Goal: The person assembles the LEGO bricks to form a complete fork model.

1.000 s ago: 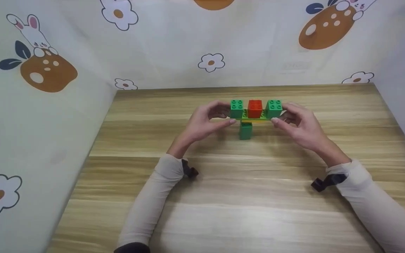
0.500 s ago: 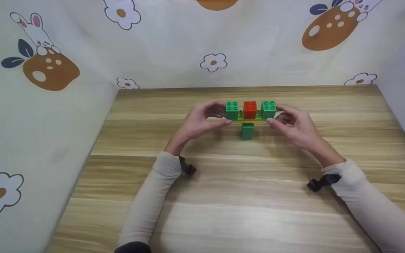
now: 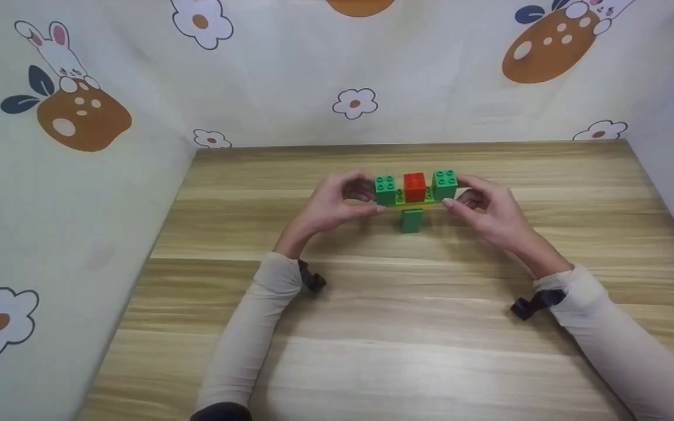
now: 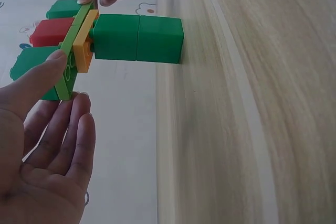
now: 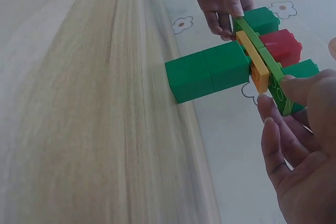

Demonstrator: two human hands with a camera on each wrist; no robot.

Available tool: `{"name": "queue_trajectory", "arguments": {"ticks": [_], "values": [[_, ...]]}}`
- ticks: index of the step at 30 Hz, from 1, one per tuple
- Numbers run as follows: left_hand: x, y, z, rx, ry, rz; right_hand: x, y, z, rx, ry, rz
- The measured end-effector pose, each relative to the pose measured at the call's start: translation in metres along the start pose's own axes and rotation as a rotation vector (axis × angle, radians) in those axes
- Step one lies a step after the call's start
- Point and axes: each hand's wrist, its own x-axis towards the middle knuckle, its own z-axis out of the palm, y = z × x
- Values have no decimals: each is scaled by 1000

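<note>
A column of two stacked green toy bricks stands upright on the table. Above it sits an orange plate under a light green plate; some of the column's studs show between column and orange plate. A left green brick, a red brick and a right green brick top the light green plate in a row. My left hand pinches this assembly's left end between thumb and fingers. At the opposite end, my right hand pinches likewise. The left end lies slightly lower than the right.
The wood-grain table spreads around and in front of the bricks. Behind it and at the left hangs a pale cloth wall with flowers and fruit on it. Black wrist mounts project from the sleeves.
The held assembly has moved left, so that it is centred over the column, and then down a little. Its left end has dipped. Both hands have kept their grip.
</note>
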Motion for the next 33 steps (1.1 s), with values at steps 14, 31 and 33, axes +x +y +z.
{"name": "queue_trajectory", "arguments": {"ticks": [14,31,33], "values": [[0,4,1,7,-17,-2,-2,-1,1,-13,-8,22],[0,3,5,5,-29,-5,-2,1,-3,11,-44,19],[0,3,5,2,-30,0,-2,2,-2,23,-45,5]]}}
